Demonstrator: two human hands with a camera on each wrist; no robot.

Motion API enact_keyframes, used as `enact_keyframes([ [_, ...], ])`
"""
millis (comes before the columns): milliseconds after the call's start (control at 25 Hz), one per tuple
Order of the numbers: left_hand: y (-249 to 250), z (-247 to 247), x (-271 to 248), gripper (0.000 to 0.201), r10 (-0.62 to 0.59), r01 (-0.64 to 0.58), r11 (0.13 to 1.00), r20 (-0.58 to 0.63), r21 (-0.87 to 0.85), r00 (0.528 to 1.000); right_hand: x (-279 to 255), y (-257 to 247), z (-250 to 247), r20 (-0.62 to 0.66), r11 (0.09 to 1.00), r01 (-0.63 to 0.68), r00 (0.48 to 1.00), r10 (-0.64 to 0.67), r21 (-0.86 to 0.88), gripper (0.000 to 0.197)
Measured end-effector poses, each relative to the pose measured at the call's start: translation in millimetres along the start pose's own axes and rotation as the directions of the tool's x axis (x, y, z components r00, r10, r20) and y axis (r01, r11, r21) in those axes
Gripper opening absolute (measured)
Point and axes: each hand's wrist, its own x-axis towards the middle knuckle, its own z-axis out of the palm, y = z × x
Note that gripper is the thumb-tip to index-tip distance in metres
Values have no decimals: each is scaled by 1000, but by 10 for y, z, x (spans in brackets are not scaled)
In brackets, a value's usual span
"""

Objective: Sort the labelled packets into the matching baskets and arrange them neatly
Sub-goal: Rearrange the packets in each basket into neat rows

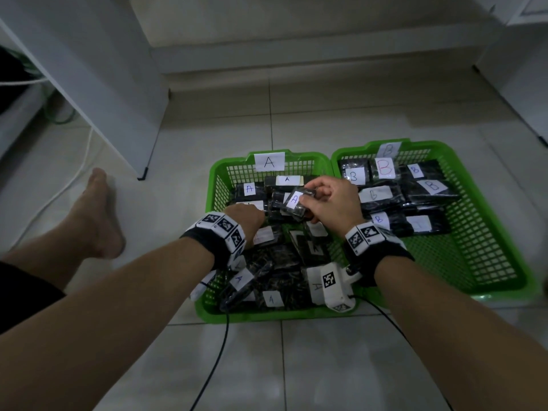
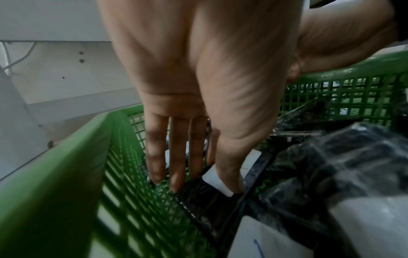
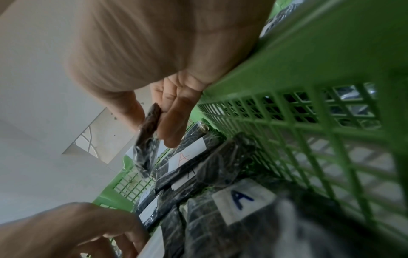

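Note:
Two green baskets stand side by side on the tiled floor. Basket A [image 1: 212, 185] on the left holds several black packets with white A labels; basket B [image 1: 474, 161] on the right holds several B packets in rows. My right hand [image 1: 314, 197] hovers over the back of basket A and pinches a black A packet [image 1: 295, 203] between thumb and fingers; the right wrist view shows this packet [image 3: 145, 150] edge-on. My left hand [image 1: 249, 213] reaches down along basket A's left wall. Its fingers [image 2: 176, 157] are straight, and fingertips and thumb touch a labelled packet [image 2: 198, 195] lying there.
The front of basket A [image 1: 267, 317] is a loose pile of A packets. The front half of basket B [image 1: 462, 268] shows bare mesh. My bare foot [image 1: 98, 209] lies left of the baskets, near a white cabinet leg [image 1: 142, 173] and a white cable [image 1: 74, 173].

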Motion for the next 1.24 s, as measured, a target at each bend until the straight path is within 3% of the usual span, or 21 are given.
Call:
enact_keyframes([
  [160,-66,-3,-6,34,-20,20,999,2,-32,1000,-5,3,0,-3,1000,-3,1000,3,18,13],
  [360,-152,66,-20,15,13,-12,996,15,-93,1000,-7,-13,4,0,999,-12,1000,12,35,14],
  [480,-227,77,-22,31,10,-6,991,36,-132,999,-10,-21,11,-4,999,-10,1000,10,38,14],
  [680,-254,124,-75,41,44,-39,978,19,-205,999,-13,-26,1,-2,1000,-6,1000,6,15,15],
  [1000,-207,263,-75,41,-49,45,957,-7,-288,999,-38,-63,-3,11,1000,-27,1000,27,11,15],
  [1120,-277,163,-34,32,-64,47,966,-60,-256,996,-30,-53,7,-8,999,-34,999,35,13,14],
  [1240,-403,56,-3,37,-106,68,958,-122,-278,987,-13,-7,26,-30,1000,-6,1000,7,4,13],
])
